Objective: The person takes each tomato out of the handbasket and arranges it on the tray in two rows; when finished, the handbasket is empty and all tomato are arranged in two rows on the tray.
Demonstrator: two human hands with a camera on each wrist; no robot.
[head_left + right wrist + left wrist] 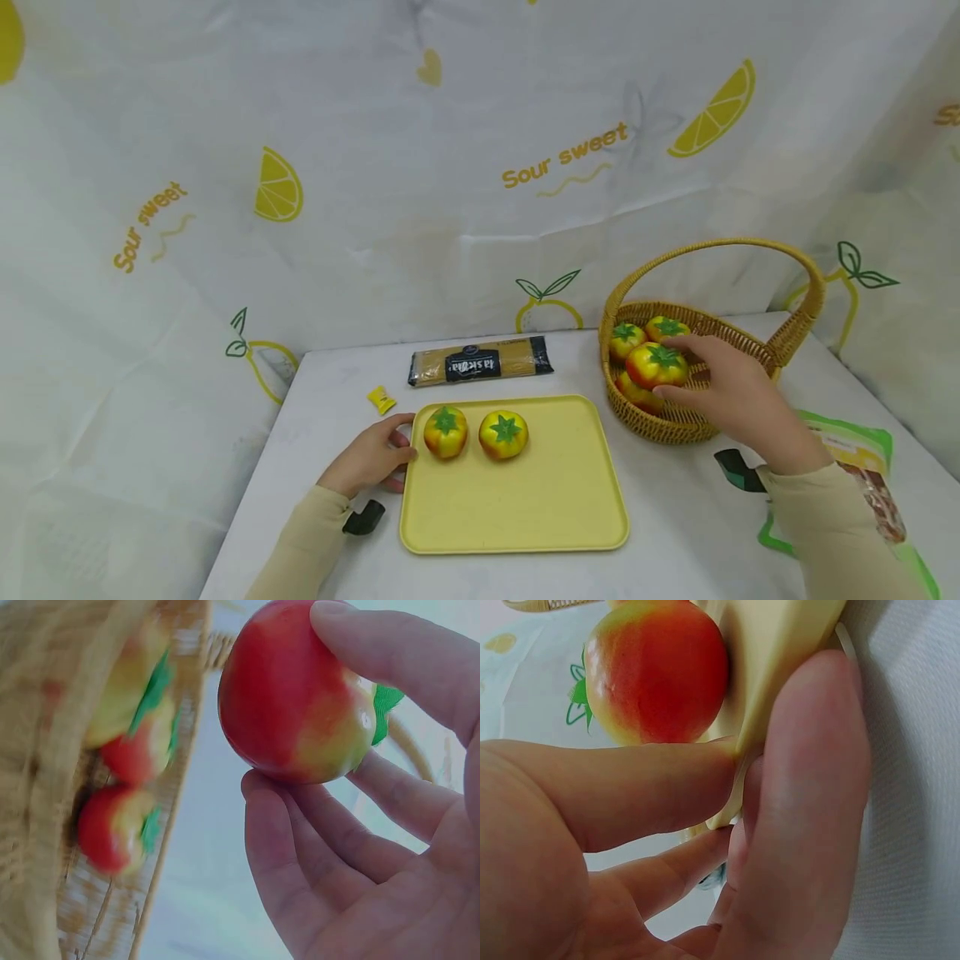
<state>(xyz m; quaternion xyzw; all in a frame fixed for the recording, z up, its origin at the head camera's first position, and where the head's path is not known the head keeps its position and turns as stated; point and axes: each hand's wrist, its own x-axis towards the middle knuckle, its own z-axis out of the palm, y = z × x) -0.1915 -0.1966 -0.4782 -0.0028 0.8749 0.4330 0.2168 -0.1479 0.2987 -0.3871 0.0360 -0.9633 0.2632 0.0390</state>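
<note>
Pinching fruit (654, 372) in right hand (726, 396) over basket (660, 429); gripping tray (517, 508) edge with left hand (369, 454). Could drop fruit through too light a pinch, or bump handle (735, 242) by swinging wide.

1. In the basket (663, 430), the lowest fruit (639, 397) is partly hidden by the held fruit (647, 364).
2. The right wrist view shows the basket blurred and cut off at the left; the top edge clips the held fruit.
3. The right sleeve (832, 517) covers part of the green bag (862, 454), which runs out of the head view at the bottom.
4. Lettering on the candy (381, 400) is too small to read.
5. In the left wrist view, the left hand (372, 452) hides part of the rim of the tray (517, 512), cut off above.
</note>
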